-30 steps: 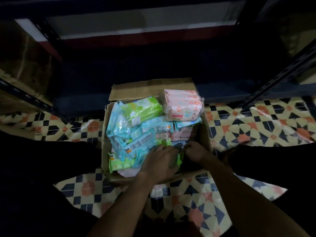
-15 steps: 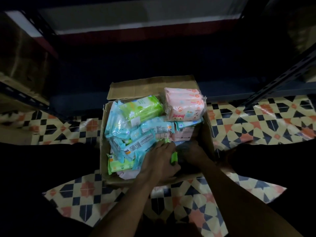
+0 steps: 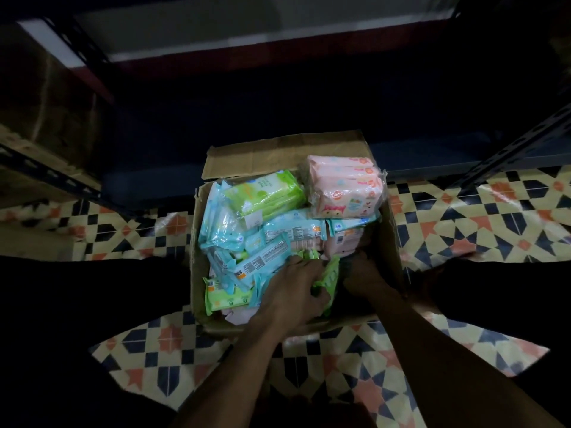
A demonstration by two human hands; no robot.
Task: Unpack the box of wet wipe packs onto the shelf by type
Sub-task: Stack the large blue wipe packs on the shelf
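Picking stage: left hand (image 3: pixel 298 284) gripping a green wipe pack (image 3: pixel 328 281) at the cardboard box's (image 3: pixel 390 230) near edge. Right hand (image 3: pixel 360 273) dug in beside it, grip hidden. Next: lifting clear, carrying to shelf (image 3: pixel 432 156) beyond box.

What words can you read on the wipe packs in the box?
None can be read for sure.
Big green pack: white writing, too blurred.
Pink bundle: cartoon face and small print, too blurred.
Blue pack by the left hand: barcode and fine print, too small.
Low green pack: barcode only.

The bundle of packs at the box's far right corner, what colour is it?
Pink bundle, clearest in the head view.
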